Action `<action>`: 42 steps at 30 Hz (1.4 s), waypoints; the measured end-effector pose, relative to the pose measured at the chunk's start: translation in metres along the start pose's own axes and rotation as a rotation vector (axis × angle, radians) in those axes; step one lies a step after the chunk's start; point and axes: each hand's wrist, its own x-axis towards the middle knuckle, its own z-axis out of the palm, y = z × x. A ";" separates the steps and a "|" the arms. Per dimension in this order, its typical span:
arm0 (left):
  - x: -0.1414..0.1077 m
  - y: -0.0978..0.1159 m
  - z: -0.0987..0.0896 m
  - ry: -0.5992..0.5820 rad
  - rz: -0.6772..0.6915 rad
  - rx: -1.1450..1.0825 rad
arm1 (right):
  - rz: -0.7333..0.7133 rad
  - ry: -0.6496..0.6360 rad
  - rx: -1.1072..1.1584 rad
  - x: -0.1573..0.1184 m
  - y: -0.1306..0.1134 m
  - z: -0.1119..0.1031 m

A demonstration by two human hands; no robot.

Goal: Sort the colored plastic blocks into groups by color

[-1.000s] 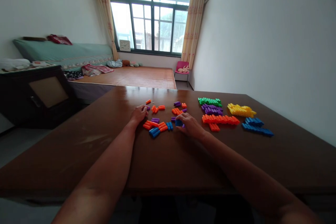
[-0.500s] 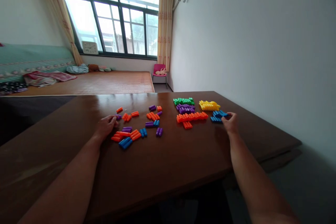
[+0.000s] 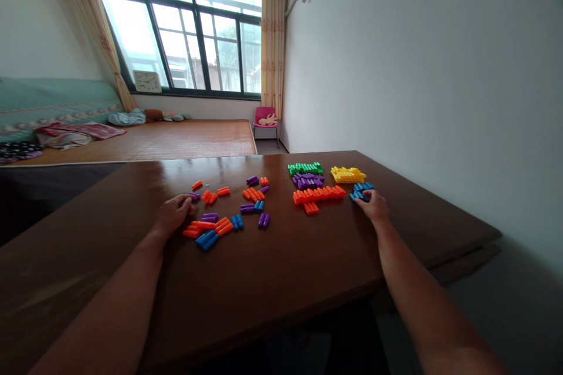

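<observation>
My left hand [image 3: 176, 210] rests on the brown table [image 3: 264, 269] at the left, its fingers closed on a purple piece [image 3: 194, 196]. On the right, my right hand [image 3: 373, 206] lies over the near side of the blue pieces [image 3: 361, 188]; its fingertips touch them and partly cover them, and whether one is gripped is unclear. Beside that group are rows of yellow pieces [image 3: 348, 175], orange pieces [image 3: 319, 194], purple pieces [image 3: 308, 181] and green pieces [image 3: 305, 169]. Near my left hand lie scattered orange pieces [image 3: 224, 226], blue pieces [image 3: 206, 239] and purple pieces [image 3: 264, 220].
A white wall [image 3: 396, 82] runs along the table's right side. Beyond the table are a bed [image 3: 197, 136] with cloths, a pink chair [image 3: 265, 120] holding a soft toy, and a window with a clock [image 3: 147, 81] on its sill.
My right hand has moved a little left and down over the blue pieces, covering their near side. The camera view has shifted slightly. My left hand stays at the purple piece.
</observation>
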 end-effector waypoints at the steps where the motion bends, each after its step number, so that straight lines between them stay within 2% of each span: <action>1: 0.000 0.000 0.000 0.002 0.007 -0.002 | -0.022 0.005 0.023 0.000 0.001 0.000; 5: -0.001 -0.001 0.002 0.013 0.016 -0.015 | -0.108 0.076 0.127 -0.002 0.002 -0.002; 8: -0.004 0.001 0.003 0.015 0.022 -0.038 | -0.159 0.236 0.141 -0.007 -0.007 -0.007; 10: -0.005 0.001 0.004 0.011 0.031 -0.049 | -0.238 0.331 0.130 -0.013 -0.022 -0.011; 12: -0.005 0.001 0.006 0.006 0.028 -0.058 | -0.382 0.348 0.141 -0.024 -0.048 -0.014; 13: -0.005 0.001 0.007 0.010 0.017 -0.068 | -0.478 0.317 0.158 -0.033 -0.064 -0.015; 15: -0.005 0.001 0.009 0.017 -0.006 -0.089 | -0.692 0.179 0.200 -0.058 -0.104 -0.015; 18: -0.006 0.003 0.011 0.011 -0.021 -0.105 | -0.980 -0.153 0.290 -0.106 -0.171 -0.011; 20: -0.008 0.005 0.011 0.003 -0.025 -0.109 | -1.108 -0.367 0.370 -0.138 -0.215 -0.007; 22: -0.009 0.007 0.010 -0.005 -0.028 -0.106 | -1.193 -0.522 0.439 -0.168 -0.255 -0.003; 25: -0.010 0.009 0.010 -0.009 -0.037 -0.092 | -1.270 -0.640 0.447 -0.205 -0.305 0.001; 28: -0.010 0.009 0.010 -0.014 -0.045 -0.086 | -1.293 -0.659 0.319 -0.231 -0.337 0.005; 32: -0.008 0.008 0.011 -0.023 -0.050 -0.062 | -1.287 -0.652 0.235 -0.244 -0.349 0.007; 36: -0.005 0.005 0.010 -0.026 -0.043 -0.038 | -1.309 -0.733 0.332 -0.234 -0.332 0.001; 39: -0.003 0.002 0.009 -0.023 -0.019 -0.018 | -1.318 -0.776 0.417 -0.214 -0.311 -0.006; 40: -0.002 0.001 0.008 -0.017 -0.008 -0.012 | -1.295 -0.758 0.463 -0.203 -0.302 -0.008; 42: -0.001 0.000 0.007 -0.029 0.005 -0.020 | -1.158 -0.643 0.576 -0.173 -0.281 -0.011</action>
